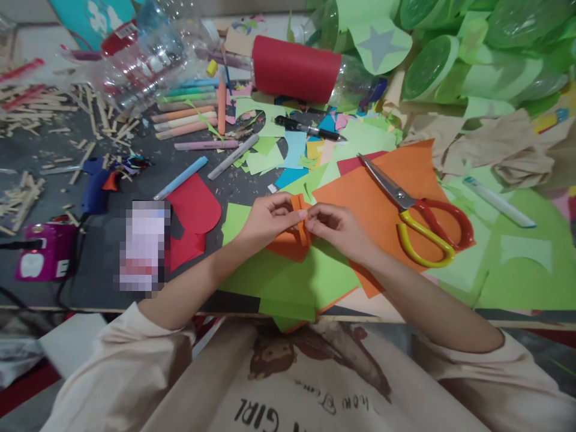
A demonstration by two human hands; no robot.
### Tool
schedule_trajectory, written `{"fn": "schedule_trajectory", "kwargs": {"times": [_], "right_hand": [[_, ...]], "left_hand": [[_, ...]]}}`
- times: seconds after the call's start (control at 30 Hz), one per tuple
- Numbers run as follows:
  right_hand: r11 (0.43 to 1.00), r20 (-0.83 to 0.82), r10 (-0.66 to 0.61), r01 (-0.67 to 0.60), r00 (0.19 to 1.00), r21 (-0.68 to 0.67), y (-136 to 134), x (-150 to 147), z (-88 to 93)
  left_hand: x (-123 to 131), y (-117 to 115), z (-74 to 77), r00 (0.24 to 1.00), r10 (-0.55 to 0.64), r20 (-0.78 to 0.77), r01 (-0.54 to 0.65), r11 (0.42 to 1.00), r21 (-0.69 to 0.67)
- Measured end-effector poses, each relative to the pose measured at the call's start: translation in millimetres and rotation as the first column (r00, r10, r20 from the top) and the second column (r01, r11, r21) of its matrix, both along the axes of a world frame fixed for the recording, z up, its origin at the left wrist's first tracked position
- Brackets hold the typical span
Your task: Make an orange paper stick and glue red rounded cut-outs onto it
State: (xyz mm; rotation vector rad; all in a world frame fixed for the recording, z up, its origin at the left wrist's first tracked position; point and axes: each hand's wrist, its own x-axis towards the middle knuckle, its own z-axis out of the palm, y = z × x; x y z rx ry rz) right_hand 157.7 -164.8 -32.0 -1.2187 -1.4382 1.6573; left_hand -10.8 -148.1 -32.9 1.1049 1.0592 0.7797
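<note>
Orange paper (300, 237) in both hands (270, 221) (337, 227)

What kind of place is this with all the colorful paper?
It looks like a place for making crafts: there are scissors, a blue glue gun and a piece of folded orange paper.

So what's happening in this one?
A person is working a small, folded-looking orange paper piece with both hands, above green paper. The left hand grips it between thumb and fingers, while the right hand has its fingertips at the near-right edge. Scissors lie unheld across a larger orange sheet to the right. On the left, a phone and a blue glue gun lie on the table.
</note>
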Motion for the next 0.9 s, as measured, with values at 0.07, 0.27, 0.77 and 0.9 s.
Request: {"fn": "schedule_trajectory", "kwargs": {"times": [0.07, 0.27, 0.77, 0.9], "right_hand": [[0.999, -0.025, 0.014, -0.015, 1.0, -0.034, 2, 1, -0.2], [0.993, -0.086, 0.039, -0.048, 0.995, -0.111, 6, 3, 0.3], [0.976, -0.088, -0.09, 0.071, 0.992, -0.207, 7, 1, 5.8], [0.969, -0.136, -0.151, 0.119, 0.979, -0.215, 6, 3, 6.3]], "left_hand": [[0, 0, 0.4, 1.0, -0.023, 0.007, 0.023, 1.0, -0.019], [-2, 0, 0.4, 0.998, -0.019, -0.055, 0.02, 0.999, 0.034], [-3, 0, -6.7, 0.986, -0.046, 0.159, 0.044, 0.999, 0.018], [-4, -3, -10.1, 0.984, -0.073, 0.164, 0.057, 0.993, 0.1]]}}
